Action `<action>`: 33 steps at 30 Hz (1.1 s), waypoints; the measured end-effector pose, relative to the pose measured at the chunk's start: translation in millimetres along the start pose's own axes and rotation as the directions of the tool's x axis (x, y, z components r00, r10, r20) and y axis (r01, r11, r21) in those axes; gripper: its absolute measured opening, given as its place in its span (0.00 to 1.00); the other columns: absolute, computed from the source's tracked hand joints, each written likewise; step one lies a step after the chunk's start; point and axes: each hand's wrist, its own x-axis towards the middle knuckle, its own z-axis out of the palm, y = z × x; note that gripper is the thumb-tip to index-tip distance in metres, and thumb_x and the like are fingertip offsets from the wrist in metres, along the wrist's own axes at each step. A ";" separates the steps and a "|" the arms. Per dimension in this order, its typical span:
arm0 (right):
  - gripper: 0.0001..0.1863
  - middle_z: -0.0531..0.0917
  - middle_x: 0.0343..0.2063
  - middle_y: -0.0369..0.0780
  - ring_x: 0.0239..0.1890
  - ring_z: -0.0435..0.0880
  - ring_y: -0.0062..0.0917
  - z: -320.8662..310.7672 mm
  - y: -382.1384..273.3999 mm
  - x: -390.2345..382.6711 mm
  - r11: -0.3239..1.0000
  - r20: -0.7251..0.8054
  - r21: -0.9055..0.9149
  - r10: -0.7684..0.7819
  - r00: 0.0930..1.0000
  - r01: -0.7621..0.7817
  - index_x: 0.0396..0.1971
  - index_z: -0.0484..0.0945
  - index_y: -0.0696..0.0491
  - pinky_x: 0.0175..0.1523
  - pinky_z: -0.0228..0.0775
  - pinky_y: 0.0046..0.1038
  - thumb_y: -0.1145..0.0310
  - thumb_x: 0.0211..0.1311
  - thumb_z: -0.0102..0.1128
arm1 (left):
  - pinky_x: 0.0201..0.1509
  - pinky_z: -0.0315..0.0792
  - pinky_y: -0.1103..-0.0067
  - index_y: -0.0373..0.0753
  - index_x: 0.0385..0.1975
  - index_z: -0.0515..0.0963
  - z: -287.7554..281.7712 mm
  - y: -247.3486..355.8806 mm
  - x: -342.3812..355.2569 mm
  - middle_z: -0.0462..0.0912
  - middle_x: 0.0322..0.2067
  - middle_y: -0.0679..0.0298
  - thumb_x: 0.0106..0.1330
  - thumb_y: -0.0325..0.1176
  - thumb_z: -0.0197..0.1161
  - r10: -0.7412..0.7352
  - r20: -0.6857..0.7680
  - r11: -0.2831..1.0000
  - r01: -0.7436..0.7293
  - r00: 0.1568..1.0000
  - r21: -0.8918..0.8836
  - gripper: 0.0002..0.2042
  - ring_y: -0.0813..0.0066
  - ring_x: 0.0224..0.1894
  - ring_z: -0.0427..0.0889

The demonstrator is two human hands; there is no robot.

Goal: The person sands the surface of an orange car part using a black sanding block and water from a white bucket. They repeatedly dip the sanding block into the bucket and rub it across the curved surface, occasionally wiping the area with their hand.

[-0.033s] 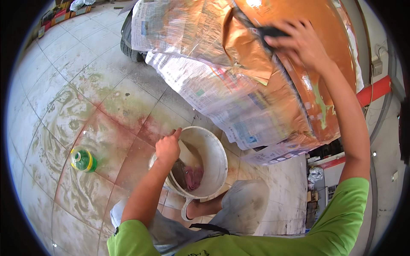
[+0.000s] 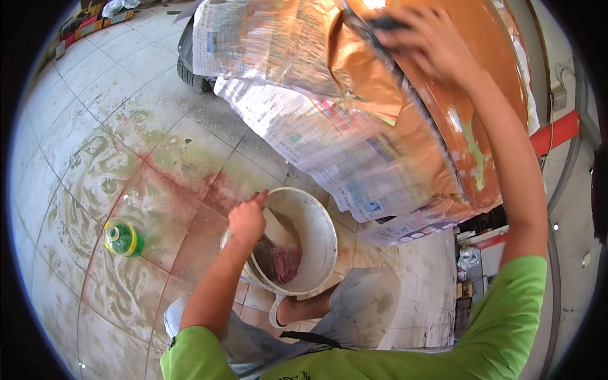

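My left hand (image 2: 247, 218) is closed on the left rim of a whitish bucket (image 2: 324, 244). Inside the bucket lie murky water and a crumpled pinkish-purple cloth (image 2: 287, 265). Up at the right, my right hand (image 2: 437, 44) grips a dark block (image 2: 387, 24), perhaps a sanding block, and presses it to an orange car body panel (image 2: 453, 126). Motion smears its fingers a little. Beside the block, newspaper masking (image 2: 367, 161) covers the car's left part, with orange overspray on it. A pale green patch (image 2: 474, 155) shows lower on the panel.
A cut-down green plastic bottle (image 2: 124, 239) stands on the stained tile floor (image 2: 133, 278) at left. A tyre (image 2: 190, 73) shows beyond the newspaper. A red bar (image 2: 556, 138) juts from the right, and shelves with clutter (image 2: 468, 278) lie below it.
My right hand has slid up and slightly left along the panel's edge with the dark block. My left hand stays on the bucket rim.
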 end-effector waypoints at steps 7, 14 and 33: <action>0.24 0.81 0.65 0.39 0.65 0.75 0.39 -19.9 -14.6 4.1 0.998 0.075 -0.047 0.042 0.996 -0.038 0.52 0.91 0.31 0.66 0.61 0.49 0.63 0.51 0.75 | 0.53 0.81 0.53 0.59 0.64 0.81 -10.2 -16.4 5.8 0.90 0.46 0.51 0.67 0.26 0.61 -0.036 -0.069 0.990 0.026 0.997 -0.136 0.26 0.43 0.47 0.88; 0.23 0.82 0.65 0.38 0.62 0.78 0.42 -3.3 -2.5 17.9 0.990 0.081 -0.034 0.140 0.987 -0.137 0.54 0.90 0.33 0.65 0.66 0.45 0.66 0.57 0.73 | 0.53 0.82 0.54 0.58 0.65 0.80 -0.2 -6.1 3.4 0.89 0.51 0.57 0.69 0.26 0.61 0.011 -0.031 0.989 -0.016 0.999 -0.149 0.25 0.45 0.48 0.88; 0.21 0.80 0.66 0.40 0.63 0.76 0.40 -21.8 2.5 51.6 0.999 0.101 -0.018 0.051 0.994 -0.049 0.51 0.91 0.38 0.67 0.62 0.45 0.63 0.54 0.72 | 0.54 0.82 0.56 0.56 0.66 0.79 -5.5 -8.0 2.7 0.88 0.54 0.61 0.67 0.26 0.59 0.029 -0.012 0.990 -0.031 1.000 -0.134 0.27 0.47 0.48 0.88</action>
